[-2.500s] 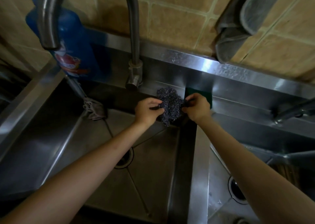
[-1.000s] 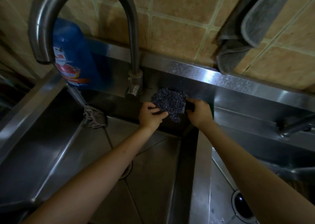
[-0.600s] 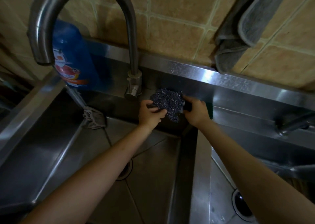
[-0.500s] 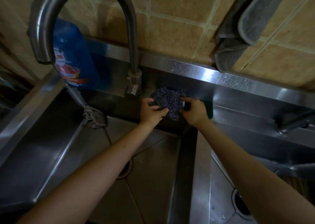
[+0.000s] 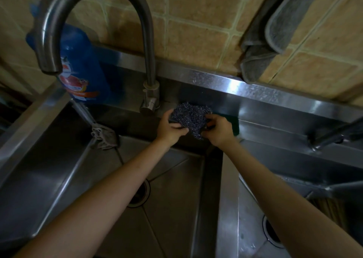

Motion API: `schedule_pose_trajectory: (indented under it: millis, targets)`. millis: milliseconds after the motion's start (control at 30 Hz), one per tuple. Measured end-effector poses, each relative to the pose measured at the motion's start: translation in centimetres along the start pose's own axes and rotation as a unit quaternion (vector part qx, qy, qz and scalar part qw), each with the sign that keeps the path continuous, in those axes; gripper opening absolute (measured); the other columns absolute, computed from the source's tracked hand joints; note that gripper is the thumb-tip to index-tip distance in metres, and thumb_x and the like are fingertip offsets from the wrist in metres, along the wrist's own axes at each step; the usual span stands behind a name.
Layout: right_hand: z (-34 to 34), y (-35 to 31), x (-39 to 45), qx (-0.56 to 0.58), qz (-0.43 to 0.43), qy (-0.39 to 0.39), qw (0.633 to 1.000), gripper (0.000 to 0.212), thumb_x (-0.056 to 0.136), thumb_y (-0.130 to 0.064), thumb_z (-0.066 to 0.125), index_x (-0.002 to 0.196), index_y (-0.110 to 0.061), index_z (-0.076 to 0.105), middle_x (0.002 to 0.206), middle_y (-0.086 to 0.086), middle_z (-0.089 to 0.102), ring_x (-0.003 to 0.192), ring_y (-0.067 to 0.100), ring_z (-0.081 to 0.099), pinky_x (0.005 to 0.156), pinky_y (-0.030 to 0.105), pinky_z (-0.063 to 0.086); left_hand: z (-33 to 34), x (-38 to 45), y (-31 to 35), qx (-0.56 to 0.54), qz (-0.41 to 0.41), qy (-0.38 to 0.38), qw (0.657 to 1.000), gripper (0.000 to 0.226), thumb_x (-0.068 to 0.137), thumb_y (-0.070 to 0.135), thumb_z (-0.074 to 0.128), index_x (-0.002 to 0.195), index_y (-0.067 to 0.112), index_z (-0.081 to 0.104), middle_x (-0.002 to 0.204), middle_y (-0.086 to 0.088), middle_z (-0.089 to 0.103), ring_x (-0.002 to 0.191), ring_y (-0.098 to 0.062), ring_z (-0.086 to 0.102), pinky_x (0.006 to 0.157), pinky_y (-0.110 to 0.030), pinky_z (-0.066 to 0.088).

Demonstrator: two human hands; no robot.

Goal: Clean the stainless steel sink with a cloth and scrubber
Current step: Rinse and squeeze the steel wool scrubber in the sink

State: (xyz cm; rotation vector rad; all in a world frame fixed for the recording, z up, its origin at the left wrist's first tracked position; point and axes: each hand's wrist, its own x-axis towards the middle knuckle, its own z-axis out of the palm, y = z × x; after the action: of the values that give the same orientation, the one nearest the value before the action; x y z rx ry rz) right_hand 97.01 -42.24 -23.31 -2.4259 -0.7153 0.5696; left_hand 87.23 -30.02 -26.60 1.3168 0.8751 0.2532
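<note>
Scrubber: wire wad at 12 o'clock of the sink divider, by the back ledge.
Left hand: fingers clamped on its left edge.
Right hand: fingers pinching its right edge.
Advice: bunch it compact, then press firmly along the steel.

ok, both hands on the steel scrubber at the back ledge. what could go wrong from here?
1. The scrubber is held by its edges between the left hand and right hand; its wiry strands could prick fingertips.
2. It sits above the left basin, so a slip likely drops it toward the drain.
3. The green sponge behind the right hand could get knocked off the ledge.
</note>
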Motion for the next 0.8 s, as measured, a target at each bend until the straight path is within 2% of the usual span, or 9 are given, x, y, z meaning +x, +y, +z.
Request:
schedule_pose_trajectory:
  millis: [100, 267, 400, 500, 533, 600, 667, 733, 800]
  targets:
    - [0.1, -0.1, 0.1, -0.003, 0.001, -0.031, 1.000, 0.076, 0.070, -0.011, 0.079, 0.137, -0.010, 0.044, 0.117, 0.011, 0.061, 0.110, 0.026, 0.057, 0.088, 0.024, 0.041, -0.2, 0.6, 0.1, 0.014, -0.004, 0.005, 1.000, 0.068, 0.078, -0.002, 0.070, 0.134, 0.021, 0.038, 0.122, -0.013, 0.059, 0.109, -0.024, 0.058, 0.071, -0.026, 0.048]
    - [0.5, -0.2, 0.2, 0.015, 0.011, -0.023, 1.000, 0.083, 0.065, -0.010, 0.082, 0.138, -0.011, 0.043, 0.123, 0.011, 0.059, 0.113, 0.026, 0.056, 0.097, 0.029, 0.043, -0.1, 1.0, -0.2, 0.023, -0.015, 0.019, 0.999, 0.050, 0.079, 0.002, 0.069, 0.115, 0.025, 0.044, 0.116, -0.015, 0.061, 0.102, -0.030, 0.063, 0.087, -0.039, 0.050]
    - [0.5, 0.1, -0.4, 0.037, 0.014, 0.005, 0.999, 0.077, 0.067, -0.007, 0.081, 0.136, -0.013, 0.047, 0.121, 0.010, 0.058, 0.112, 0.024, 0.055, 0.091, 0.022, 0.040, 0.1, 0.5, -0.3, -0.003, -0.001, 0.018, 1.000, 0.045, 0.080, -0.004, 0.066, 0.108, 0.022, 0.043, 0.098, -0.007, 0.061, 0.097, -0.031, 0.065, 0.073, -0.027, 0.052]
    - [0.1, 0.5, -1.4, 0.042, 0.008, 0.027, 0.999, 0.073, 0.067, -0.005, 0.079, 0.134, -0.015, 0.050, 0.123, 0.008, 0.058, 0.114, 0.021, 0.054, 0.087, 0.018, 0.036, 0.6, -0.3, -0.2, -0.006, 0.007, 0.010, 1.000, 0.046, 0.077, -0.008, 0.068, 0.104, 0.021, 0.044, 0.087, -0.001, 0.060, 0.098, -0.031, 0.064, 0.090, -0.041, 0.052]
    - [0.0, 0.6, -1.7, 0.048, 0.009, 0.035, 0.998, 0.072, 0.067, -0.004, 0.079, 0.133, -0.014, 0.050, 0.123, 0.007, 0.058, 0.113, 0.020, 0.054, 0.087, 0.018, 0.036, 0.9, -0.6, -0.1, -0.009, 0.012, 0.006, 1.000, 0.046, 0.076, -0.009, 0.068, 0.103, 0.020, 0.044, 0.087, -0.002, 0.060, 0.098, -0.029, 0.063, 0.091, -0.043, 0.052]
    - [-0.4, 0.9, -2.6, 0.066, 0.012, 0.045, 0.997, 0.070, 0.067, -0.001, 0.078, 0.131, -0.012, 0.052, 0.119, 0.007, 0.059, 0.111, 0.020, 0.055, 0.089, 0.020, 0.039, 1.4, -1.4, -0.1, -0.007, 0.025, 0.000, 1.000, 0.046, 0.075, -0.011, 0.068, 0.102, 0.018, 0.044, 0.093, -0.006, 0.062, 0.093, -0.021, 0.062, 0.087, -0.039, 0.053]
    - [-0.8, 1.3, -3.7, 0.091, 0.013, 0.048, 0.995, 0.068, 0.065, 0.005, 0.077, 0.128, -0.008, 0.054, 0.110, 0.006, 0.059, 0.107, 0.024, 0.057, 0.093, 0.026, 0.045, 1.9, -2.4, -0.1, -0.006, 0.046, -0.012, 0.999, 0.045, 0.075, -0.011, 0.068, 0.102, 0.015, 0.044, 0.100, -0.010, 0.061, 0.090, -0.016, 0.060, 0.076, -0.026, 0.054]
    - [-1.2, 1.8, -4.8, 0.114, 0.013, 0.053, 0.992, 0.066, 0.064, 0.010, 0.075, 0.126, -0.003, 0.055, 0.103, 0.002, 0.056, 0.100, 0.024, 0.059, 0.095, 0.038, 0.049, 2.5, -3.3, -0.2, -0.014, 0.058, -0.024, 0.998, 0.043, 0.075, -0.013, 0.067, 0.099, 0.014, 0.044, 0.099, -0.010, 0.059, 0.089, -0.016, 0.060, 0.066, -0.018, 0.053]
    - [-1.5, 2.5, -6.0, 0.111, 0.018, 0.060, 0.992, 0.066, 0.063, 0.010, 0.075, 0.125, -0.002, 0.055, 0.103, 0.002, 0.056, 0.097, 0.019, 0.056, 0.095, 0.041, 0.049, 3.2, -4.1, -0.4, -0.024, 0.064, -0.035, 0.997, 0.043, 0.074, -0.016, 0.066, 0.090, 0.019, 0.044, 0.098, -0.012, 0.059, 0.088, -0.019, 0.060, 0.063, -0.014, 0.052]
